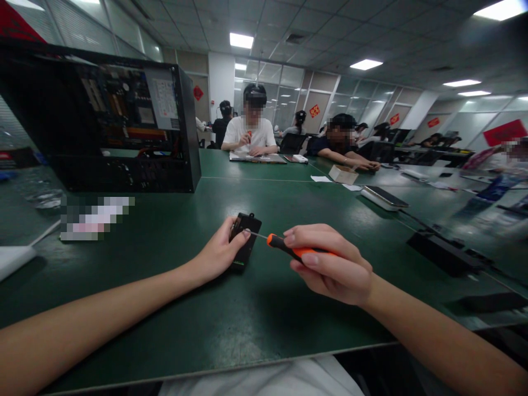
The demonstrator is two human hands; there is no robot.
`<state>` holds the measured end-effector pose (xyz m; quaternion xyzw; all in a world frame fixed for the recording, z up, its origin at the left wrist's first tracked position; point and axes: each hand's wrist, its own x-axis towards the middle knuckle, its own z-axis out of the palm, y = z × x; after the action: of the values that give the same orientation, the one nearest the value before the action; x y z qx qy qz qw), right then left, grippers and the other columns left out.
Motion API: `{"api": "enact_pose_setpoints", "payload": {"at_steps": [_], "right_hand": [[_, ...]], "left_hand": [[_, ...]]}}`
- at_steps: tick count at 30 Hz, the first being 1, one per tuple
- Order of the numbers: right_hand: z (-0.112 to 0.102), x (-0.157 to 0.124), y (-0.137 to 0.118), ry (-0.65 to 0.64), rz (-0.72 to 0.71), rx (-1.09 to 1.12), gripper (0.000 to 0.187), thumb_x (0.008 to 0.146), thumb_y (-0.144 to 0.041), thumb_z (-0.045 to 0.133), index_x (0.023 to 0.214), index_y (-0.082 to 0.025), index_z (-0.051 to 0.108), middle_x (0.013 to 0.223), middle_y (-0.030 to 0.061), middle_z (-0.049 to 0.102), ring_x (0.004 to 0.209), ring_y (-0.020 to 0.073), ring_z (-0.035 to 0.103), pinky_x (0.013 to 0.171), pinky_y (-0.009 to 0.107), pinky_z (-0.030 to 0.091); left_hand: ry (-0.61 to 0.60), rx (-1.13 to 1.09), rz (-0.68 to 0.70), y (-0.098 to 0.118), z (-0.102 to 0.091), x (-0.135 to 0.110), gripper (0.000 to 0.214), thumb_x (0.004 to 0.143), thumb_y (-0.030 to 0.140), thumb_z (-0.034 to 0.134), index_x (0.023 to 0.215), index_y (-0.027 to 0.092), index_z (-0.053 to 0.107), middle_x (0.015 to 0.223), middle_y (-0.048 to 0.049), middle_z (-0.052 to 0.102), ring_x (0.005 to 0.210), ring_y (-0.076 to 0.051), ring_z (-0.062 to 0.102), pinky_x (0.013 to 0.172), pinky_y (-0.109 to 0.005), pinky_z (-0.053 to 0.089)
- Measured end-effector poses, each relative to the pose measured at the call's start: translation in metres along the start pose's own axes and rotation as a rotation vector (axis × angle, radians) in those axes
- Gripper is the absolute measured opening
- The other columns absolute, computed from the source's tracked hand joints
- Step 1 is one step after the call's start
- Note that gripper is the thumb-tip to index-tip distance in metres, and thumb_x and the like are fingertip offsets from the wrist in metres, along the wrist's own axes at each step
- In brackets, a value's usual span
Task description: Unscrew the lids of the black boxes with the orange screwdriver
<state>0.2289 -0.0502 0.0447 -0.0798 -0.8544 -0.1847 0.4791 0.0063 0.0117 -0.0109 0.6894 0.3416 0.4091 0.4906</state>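
My left hand (pixel 223 245) grips a small flat black rectangular device (pixel 246 250) by its left side, thumb lying across its face. A small tab sticks up from the device's far end, and a bit of green shows at its near end. In my right hand (pixel 336 264) is a screwdriver (pixel 279 242) with an orange and black handle, held between thumb and fingers. Its thin metal shaft points left, and the tip reaches the device close to my left thumb. Whether the tip sits in a screw is hidden by the thumb.
An opened black computer case (pixel 187 132) stands at the left on the green table (pixel 214 319). Black power adapters (pixel 441 253) with cables lie at the right, near a white and black box-like device (pixel 383 198). A small open box (pixel 343 174) stands farther back. People sit across the table.
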Motion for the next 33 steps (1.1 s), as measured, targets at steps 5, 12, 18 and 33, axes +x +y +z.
{"api": "enact_pose_setpoints", "payload": {"at_steps": [5,12,18,33], "right_hand": [[-0.001,-0.001,0.000,0.014,-0.005,-0.001,0.021,0.085,0.000,0.059,0.100,-0.014,0.058,0.102,0.0117,0.068,0.099,0.0203,0.069,0.080,0.037,0.065],[0.000,0.001,-0.003,-0.051,-0.031,-0.019,0.020,0.085,-0.002,0.056,0.101,-0.012,0.059,0.103,0.0145,0.067,0.095,0.0205,0.068,0.078,0.037,0.063],[0.004,0.010,-0.013,-0.073,-0.124,-0.045,0.009,0.083,-0.009,0.060,0.092,-0.011,0.063,0.085,0.0124,0.070,0.066,0.0169,0.062,0.053,0.031,0.054],[-0.003,0.008,-0.013,-0.088,-0.043,-0.176,0.023,0.085,-0.006,0.060,0.106,-0.012,0.066,0.092,0.0081,0.072,0.075,0.0152,0.065,0.062,0.031,0.058]], "left_hand": [[-0.014,0.014,0.008,-0.003,-0.002,0.001,0.034,0.096,0.046,0.054,0.115,0.019,0.051,0.093,-0.0036,0.064,0.080,-0.020,0.060,0.073,-0.031,0.048],[0.018,0.046,0.039,-0.007,-0.003,0.002,0.035,0.095,0.047,0.054,0.113,0.018,0.051,0.096,-0.0042,0.061,0.087,-0.022,0.058,0.078,-0.033,0.047],[0.066,0.071,0.051,-0.006,-0.002,0.002,0.035,0.095,0.048,0.055,0.115,0.018,0.052,0.101,-0.0054,0.063,0.094,-0.024,0.060,0.081,-0.034,0.048],[0.067,0.181,0.101,-0.009,-0.002,0.000,0.033,0.098,0.046,0.052,0.116,0.019,0.050,0.099,-0.0038,0.061,0.089,-0.021,0.058,0.078,-0.032,0.046]]}}
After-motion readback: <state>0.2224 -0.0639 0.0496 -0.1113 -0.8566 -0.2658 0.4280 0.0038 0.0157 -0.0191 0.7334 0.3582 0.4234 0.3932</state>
